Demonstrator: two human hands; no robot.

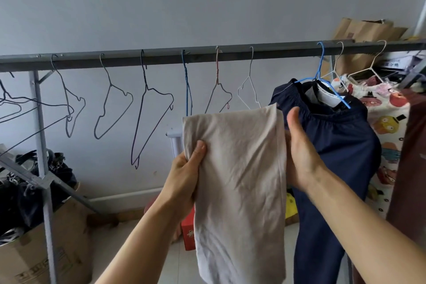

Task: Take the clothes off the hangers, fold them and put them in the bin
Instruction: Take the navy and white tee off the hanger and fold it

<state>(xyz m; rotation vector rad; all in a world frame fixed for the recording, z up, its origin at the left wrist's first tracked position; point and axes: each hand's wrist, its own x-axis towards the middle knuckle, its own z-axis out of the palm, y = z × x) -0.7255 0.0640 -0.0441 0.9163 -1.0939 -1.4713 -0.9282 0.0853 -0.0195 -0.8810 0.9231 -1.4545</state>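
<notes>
A beige garment (239,182), folded lengthwise, hangs in front of me between both hands. My left hand (186,168) grips its left edge, thumb on the front. My right hand (299,150) holds its right edge, thumb up and fingers hidden behind the cloth. Behind it a navy garment (336,145) hangs on a blue hanger (322,76) on the grey rail (161,57). A cartoon-print garment (387,117) and a dark red one (412,168) hang further right. Several bare wire hangers (115,108) line the rail to the left.
A cardboard box (41,253) holding dark clothes stands at the lower left beside the rack's upright post (43,168). A red box (187,233) and a yellow item (291,207) lie on the floor under the rail. Cardboard (364,30) is stacked at the upper right.
</notes>
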